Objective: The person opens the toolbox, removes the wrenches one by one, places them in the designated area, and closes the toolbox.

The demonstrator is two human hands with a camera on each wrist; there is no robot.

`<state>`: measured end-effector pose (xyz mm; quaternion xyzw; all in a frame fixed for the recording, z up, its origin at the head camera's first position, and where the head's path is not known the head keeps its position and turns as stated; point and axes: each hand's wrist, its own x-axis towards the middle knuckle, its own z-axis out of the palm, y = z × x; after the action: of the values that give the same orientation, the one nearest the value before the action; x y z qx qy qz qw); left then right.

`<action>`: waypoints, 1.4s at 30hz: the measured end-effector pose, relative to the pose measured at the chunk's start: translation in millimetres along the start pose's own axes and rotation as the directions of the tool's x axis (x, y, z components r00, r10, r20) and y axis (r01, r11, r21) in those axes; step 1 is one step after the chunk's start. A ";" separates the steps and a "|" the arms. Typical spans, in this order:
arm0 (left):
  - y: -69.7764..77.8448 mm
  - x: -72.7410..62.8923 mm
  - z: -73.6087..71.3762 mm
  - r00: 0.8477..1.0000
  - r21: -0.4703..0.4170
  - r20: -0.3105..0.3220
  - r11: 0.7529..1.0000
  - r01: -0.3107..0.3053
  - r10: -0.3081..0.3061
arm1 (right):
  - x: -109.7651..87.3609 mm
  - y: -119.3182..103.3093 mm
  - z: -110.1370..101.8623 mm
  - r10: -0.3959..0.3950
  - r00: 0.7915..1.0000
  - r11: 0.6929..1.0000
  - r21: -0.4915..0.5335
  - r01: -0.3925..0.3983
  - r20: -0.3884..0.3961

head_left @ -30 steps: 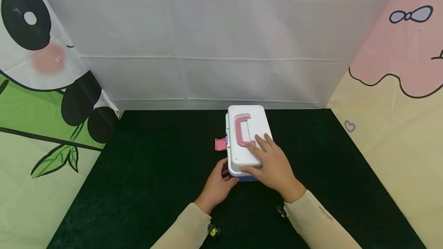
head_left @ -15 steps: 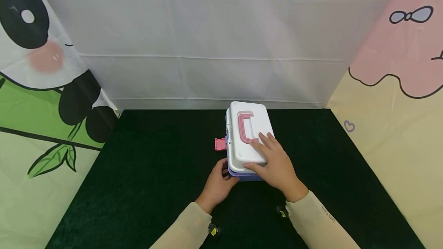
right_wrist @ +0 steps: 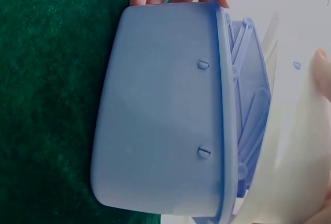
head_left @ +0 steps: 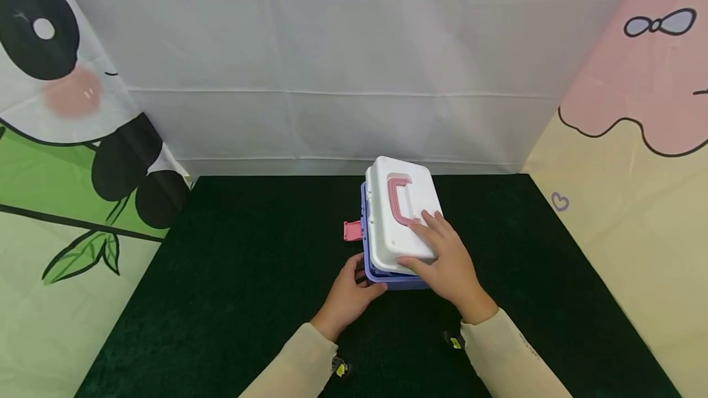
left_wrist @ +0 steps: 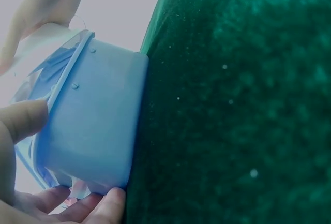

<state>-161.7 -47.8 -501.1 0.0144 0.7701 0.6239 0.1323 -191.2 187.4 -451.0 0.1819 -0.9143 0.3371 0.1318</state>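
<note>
A storage box with a white lid and blue base stands on the table. Its lid is raised on the left and leans to the right, with a pink handle on top. A pink latch sticks out from the left side. My left hand grips the base's near left corner, thumb at the rim and fingers on the latch side. Across the lid's near end, my right hand holds it between thumb and spread fingers. Blue folding arms show in the gap under the lid; the inside is mostly hidden.
Dark green cloth covers the table. Behind it hangs a white backdrop, with cartoon-printed cloth on the left and a pink and cream one on the right.
The lid has lifted from the base on its left side and tilted right, baring the blue rim. My right hand has moved slightly right with it; my left hand has stayed at the corner.
</note>
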 end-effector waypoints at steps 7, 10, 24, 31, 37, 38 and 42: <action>1.3 -0.5 0.4 1.000 0.001 0.001 1.000 -0.027 0.027 | -1.8 3.3 -1.1 0.011 1.000 0.999 0.035 -0.011 -0.014; 1.7 -1.0 1.1 0.999 0.005 0.000 0.999 -0.040 0.040 | -2.5 4.3 -1.9 0.025 1.000 0.998 0.051 -0.024 -0.015; 2.8 -0.5 2.1 0.997 0.036 0.009 0.996 -0.079 0.078 | -4.3 9.4 -6.2 0.071 0.997 0.986 0.154 -0.066 -0.027; 7.6 -1.1 3.4 0.996 0.050 -0.004 0.995 -0.083 0.084 | -6.0 13.7 -6.3 0.090 0.995 0.977 0.199 -0.081 -0.036; 9.8 -1.2 3.3 0.997 0.062 -0.010 0.995 -0.076 0.077 | -7.2 15.1 -8.1 0.115 0.993 0.963 0.249 -0.102 -0.039; 9.8 -1.0 3.3 0.997 0.064 -0.011 0.995 -0.074 0.075 | -7.5 15.2 -8.8 0.123 0.992 0.960 0.259 -0.110 -0.037; 9.4 -0.6 3.5 0.998 0.069 -0.015 0.996 -0.063 0.064 | -8.7 17.4 -10.3 0.159 0.987 0.942 0.304 -0.143 -0.029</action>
<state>-161.8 -42.4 -492.6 0.0378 0.7912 0.6013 0.1051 -189.4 208.7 -456.5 0.1202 -0.8597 0.4862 0.1003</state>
